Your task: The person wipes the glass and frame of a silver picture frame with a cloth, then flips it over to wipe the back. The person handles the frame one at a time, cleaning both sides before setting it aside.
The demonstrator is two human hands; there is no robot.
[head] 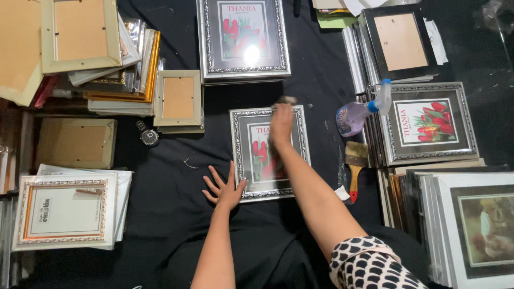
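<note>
A silver ornate picture frame (242, 155) with a red flower print lies face up on the black cloth in the middle. My left hand (225, 188) rests flat with fingers spread at the frame's lower left edge, the thumb touching it. My right hand (281, 122) reaches across the glass to the frame's top edge and is closed on a small dark wad, likely a cloth (285, 100). My right arm covers part of the print.
A larger silver frame (243, 37) lies beyond. Stacks of frames stand left (80, 35) and right (428, 123). A spray bottle (358, 113) and a paintbrush (355, 166) lie right of centre. A wristwatch (148, 135) lies on the left. Black cloth (160, 214) covers the floor.
</note>
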